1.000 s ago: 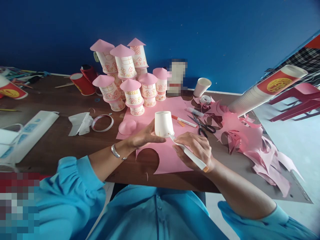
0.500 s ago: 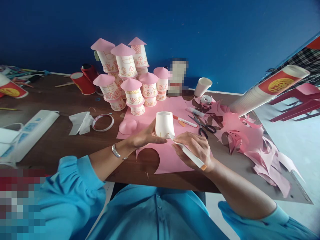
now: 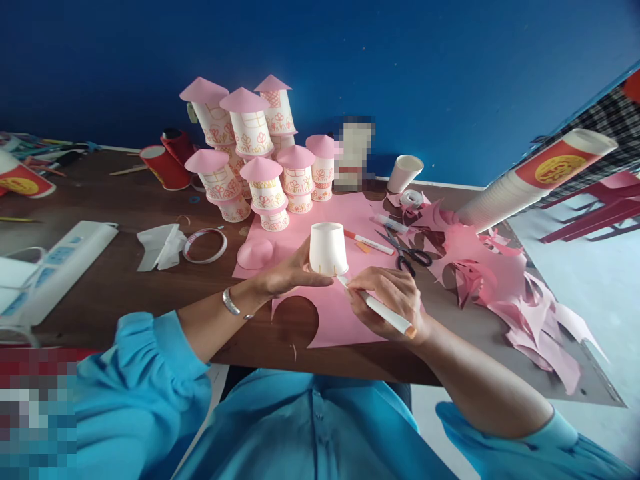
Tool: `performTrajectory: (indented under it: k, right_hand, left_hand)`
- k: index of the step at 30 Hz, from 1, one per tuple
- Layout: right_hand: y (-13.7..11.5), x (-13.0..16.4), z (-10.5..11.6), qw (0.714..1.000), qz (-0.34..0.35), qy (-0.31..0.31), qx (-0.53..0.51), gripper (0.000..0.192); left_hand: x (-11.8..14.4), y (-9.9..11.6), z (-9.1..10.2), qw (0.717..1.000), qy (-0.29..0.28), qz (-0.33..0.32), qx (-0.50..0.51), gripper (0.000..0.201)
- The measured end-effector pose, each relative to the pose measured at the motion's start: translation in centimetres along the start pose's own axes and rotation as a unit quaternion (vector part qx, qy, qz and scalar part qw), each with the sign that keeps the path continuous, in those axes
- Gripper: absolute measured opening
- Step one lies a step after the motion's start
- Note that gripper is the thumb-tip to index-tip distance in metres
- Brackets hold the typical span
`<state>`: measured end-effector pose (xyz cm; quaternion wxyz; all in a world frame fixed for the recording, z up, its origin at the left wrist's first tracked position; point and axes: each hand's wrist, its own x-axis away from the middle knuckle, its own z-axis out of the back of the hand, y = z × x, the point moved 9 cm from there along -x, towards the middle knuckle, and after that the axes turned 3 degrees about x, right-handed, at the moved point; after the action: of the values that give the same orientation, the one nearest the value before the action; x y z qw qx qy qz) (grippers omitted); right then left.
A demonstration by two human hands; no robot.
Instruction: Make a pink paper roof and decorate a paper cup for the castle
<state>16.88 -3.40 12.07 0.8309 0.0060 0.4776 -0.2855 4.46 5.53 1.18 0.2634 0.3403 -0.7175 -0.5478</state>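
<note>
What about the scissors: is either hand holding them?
No, the scissors lie untouched, while the left hand holds a white cup and the right hand holds a white pen.

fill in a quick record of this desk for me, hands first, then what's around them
left hand: holds a white paper cup, wide end down, short faint lines near its rim
right hand: holds a white marker with an orange end; tip near the cup's rim, contact unclear
below: pink sheet on a brown table
behind: seven towers with pink cone roofs
right side: scissors, pink scraps, long cup stack
left side: tape ring, power strip
</note>
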Motion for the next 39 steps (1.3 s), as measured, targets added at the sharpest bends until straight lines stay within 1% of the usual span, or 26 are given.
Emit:
performTrajectory:
  k: [3,6,9,13,17,20,24,28,32,36,39]
  right_hand:
    - [0.0,0.0,0.6,1.000,0.009,0.028,0.010,0.015]
    - [0.2,0.2,1.0,0.999,0.011,0.046,0.025,0.015]
    - [0.6,0.4,1.2,0.998,0.008,0.060,0.027,0.021]
    - [1.1,0.6,1.2,0.998,-0.007,0.067,0.018,0.028]
    - [1.5,0.6,1.2,0.997,-0.028,0.071,0.016,0.024]
    - [1.4,0.6,1.1,0.997,-0.026,0.070,0.012,0.020]
    - [0.8,0.4,0.9,0.998,-0.005,0.058,0.011,0.016]
    - [0.4,0.1,0.7,0.999,0.009,0.036,0.011,0.016]
    - [0.0,0.0,0.7,0.999,0.024,0.036,0.006,0.015]
    - [-0.1,0.2,0.6,0.999,0.032,0.031,0.006,0.017]
    - [0.0,0.2,0.4,0.999,0.030,0.027,0.002,0.018]
  left_hand:
    - [-0.1,0.0,0.2,1.000,0.001,-0.001,0.001,0.062]
    - [-0.1,0.0,0.0,1.000,-0.022,-0.012,0.009,0.062]
    - [-0.1,0.0,-0.2,0.999,-0.042,-0.021,0.028,0.066]
    - [-0.1,0.0,-0.4,0.997,-0.047,-0.022,0.050,0.070]
    - [-0.2,0.2,-0.4,0.997,-0.044,-0.028,0.060,0.069]
    - [-0.2,0.3,-0.4,0.996,-0.041,-0.029,0.068,0.070]
    - [-0.2,0.0,-0.5,0.998,-0.038,-0.014,0.053,0.076]
    - [-0.1,0.3,-0.8,0.998,-0.050,-0.013,0.027,0.071]
    - [-0.1,0.7,-1.3,0.998,-0.067,-0.015,0.011,0.067]
    - [-0.1,1.0,-1.4,0.998,-0.064,-0.022,0.012,0.069]
    - [-0.1,1.1,-1.5,0.997,-0.069,-0.020,0.003,0.065]
